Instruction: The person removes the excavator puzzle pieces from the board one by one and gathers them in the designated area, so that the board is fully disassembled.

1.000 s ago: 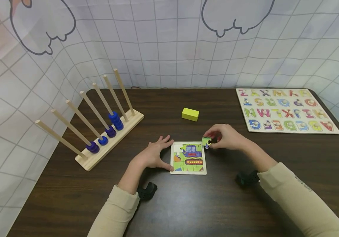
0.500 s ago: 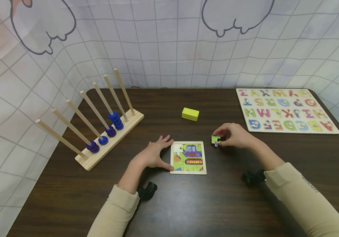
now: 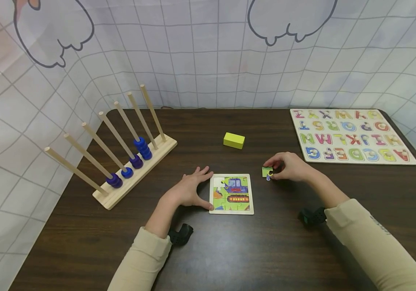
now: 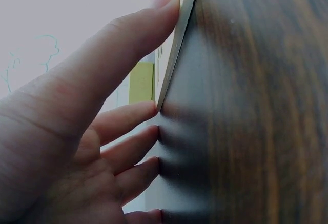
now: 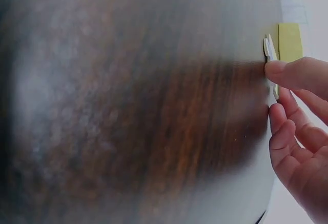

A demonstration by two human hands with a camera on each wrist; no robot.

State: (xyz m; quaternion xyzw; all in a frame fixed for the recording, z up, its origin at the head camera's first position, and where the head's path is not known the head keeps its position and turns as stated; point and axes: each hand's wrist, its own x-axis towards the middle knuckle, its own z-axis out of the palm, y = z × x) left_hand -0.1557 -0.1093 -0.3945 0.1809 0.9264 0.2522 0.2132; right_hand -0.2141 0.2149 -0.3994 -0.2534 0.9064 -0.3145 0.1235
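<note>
In the head view a square jigsaw puzzle (image 3: 252,196) with a digger picture lies flat in its pale frame at the table's middle. A white gap shows at its upper left. My left hand (image 3: 187,190) spans the puzzle's left side, fingers spread, thumb and index fingertips at its corners. The left wrist view has the thumb (image 4: 166,11) resting at the frame's edge and other fingertips down on the table. Right of the puzzle, my right hand (image 3: 290,167) pinches a green puzzle piece (image 3: 267,171) between thumb and fingers, low over the tabletop.
A yellow block (image 3: 234,140) lies behind the puzzle. To the left stands a wooden counting rack (image 3: 161,151) with tall pegs and several blue and purple rings. An alphabet board (image 3: 338,162) lies at the back right, before a grid-patterned cloth (image 3: 218,64).
My right hand has drawn the puzzle piece away from the puzzle's upper right corner, rightward, and has slowed there. The left hand stays where it was.
</note>
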